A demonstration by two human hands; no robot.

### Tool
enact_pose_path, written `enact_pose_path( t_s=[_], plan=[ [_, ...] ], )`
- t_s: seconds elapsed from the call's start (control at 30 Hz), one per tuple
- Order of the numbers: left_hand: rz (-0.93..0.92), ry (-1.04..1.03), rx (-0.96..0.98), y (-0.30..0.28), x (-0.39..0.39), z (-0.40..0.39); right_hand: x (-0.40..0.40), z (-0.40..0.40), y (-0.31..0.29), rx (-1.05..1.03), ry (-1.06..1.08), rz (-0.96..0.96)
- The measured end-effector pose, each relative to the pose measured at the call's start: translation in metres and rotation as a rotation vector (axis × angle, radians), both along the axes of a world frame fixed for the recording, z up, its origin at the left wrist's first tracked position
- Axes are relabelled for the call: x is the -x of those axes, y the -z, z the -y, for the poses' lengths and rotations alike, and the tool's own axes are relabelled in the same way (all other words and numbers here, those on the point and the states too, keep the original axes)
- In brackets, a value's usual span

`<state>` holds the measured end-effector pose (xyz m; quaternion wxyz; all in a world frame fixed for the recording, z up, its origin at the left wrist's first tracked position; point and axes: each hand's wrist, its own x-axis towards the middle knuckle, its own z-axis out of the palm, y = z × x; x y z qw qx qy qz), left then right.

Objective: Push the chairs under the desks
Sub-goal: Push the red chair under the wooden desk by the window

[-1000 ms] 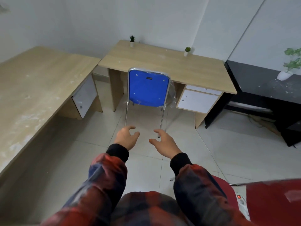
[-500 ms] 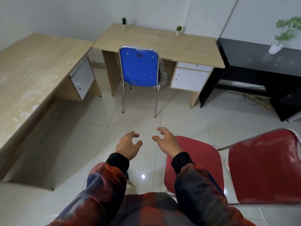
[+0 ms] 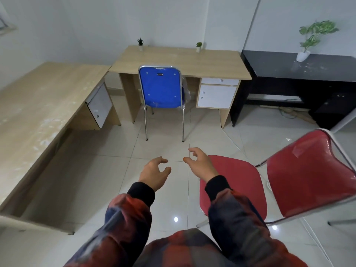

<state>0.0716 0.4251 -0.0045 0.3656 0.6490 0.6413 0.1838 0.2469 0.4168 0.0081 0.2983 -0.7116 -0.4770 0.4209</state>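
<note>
A blue chair (image 3: 160, 87) with chrome legs stands tucked against the wooden desk (image 3: 179, 60) at the back wall, its seat under the top. A red chair (image 3: 306, 174) stands out on the floor at the right, its seat (image 3: 240, 176) just beside my right forearm. My left hand (image 3: 155, 173) and my right hand (image 3: 199, 163) hover over the tiles in front of me, both empty with fingers curled apart, well short of the blue chair. My right hand is next to the red seat's front edge without touching it.
A long wooden desk (image 3: 38, 112) with a white cabinet runs along the left. A black desk (image 3: 300, 66) with a potted plant (image 3: 310, 39) stands at the back right, cables on the floor beneath it. Two small plants sit on the back desk. Glossy tiled floor lies between.
The view has backed away from the blue chair, which now looks farther off. The red chair has come fully into view at the right. Both hands stay empty and apart.
</note>
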Motion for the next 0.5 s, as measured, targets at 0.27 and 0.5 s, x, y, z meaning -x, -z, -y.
enact_pose_path(
  t_s=[0.27,0.5],
  plan=[
    [0.052,0.008,0.067,0.007,0.037,0.077,0.043,0.083,0.007,0.061,0.007,-0.026],
    [0.111,0.08,0.104,0.023,0.031,0.136,0.042,0.174,0.015,0.109,0.083,0.004]
  ],
)
